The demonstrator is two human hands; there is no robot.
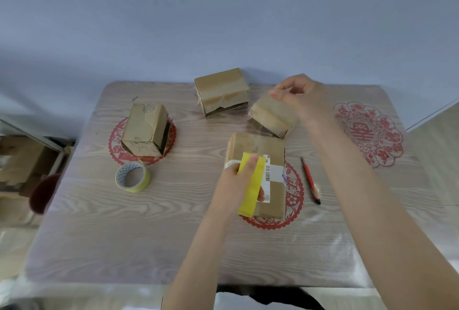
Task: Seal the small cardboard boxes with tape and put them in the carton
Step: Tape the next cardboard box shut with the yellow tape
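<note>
At table (198, 235) centre, left hand (239, 180) gripped a yellow tape strip (250, 193), thumb pressing it onto the labelled box (268, 147). Right hand (301, 97), fingers curled, pinched the upper edge of the tilted box (273, 118) just behind. White label (268, 173): barcode, text too small to read. Further stock: rear box (221, 91); left box (145, 130), faint print illegible. Tape roll (133, 176) lay near left box. Red paper-cut (367, 133) at right bore a 囍 character.

Soft, even, cool daylight, faint shadow beside the upright brown cardboard box (144, 130), dull sheen along the pale wood-grain table (99, 235) near edge, raised right hand (300, 96) motion-blurred, wide-angle bending at edges, left margin pixelated.
</note>
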